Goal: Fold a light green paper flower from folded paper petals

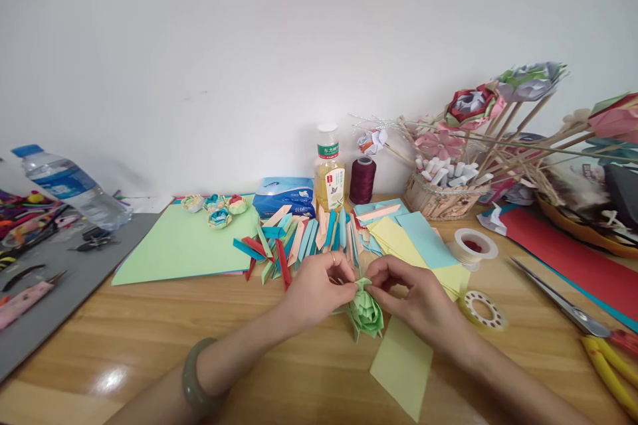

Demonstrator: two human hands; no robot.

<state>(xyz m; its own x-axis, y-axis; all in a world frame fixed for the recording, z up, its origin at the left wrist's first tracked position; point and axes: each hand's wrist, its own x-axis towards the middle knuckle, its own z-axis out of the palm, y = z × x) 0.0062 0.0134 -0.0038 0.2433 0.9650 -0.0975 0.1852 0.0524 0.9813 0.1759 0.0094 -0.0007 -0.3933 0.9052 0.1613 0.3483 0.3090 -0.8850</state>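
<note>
A green folded paper flower [366, 315] with layered petals is at the middle front of the table. My left hand [326, 284] pinches its upper edge between thumb and forefinger. From the other side my right hand [406, 289] pinches the same edge, with the fingertips of both hands close together. Part of the flower's top is hidden by the fingers. Below my right hand lies a yellow-green paper square [403, 368]. Just beyond the hands is a heap of folded paper strips [299, 242] in blue, green, red and peach.
Behind stand a tissue pack [284, 197], a drink bottle [329, 176] and a thread spool [362, 180]. At right are tape rolls [482, 310], scissors [563, 299] and a basket [433, 199] with paper flowers. Small paper rosettes [219, 216] lie on green sheets [184, 246]. A water bottle [74, 186] leans at left.
</note>
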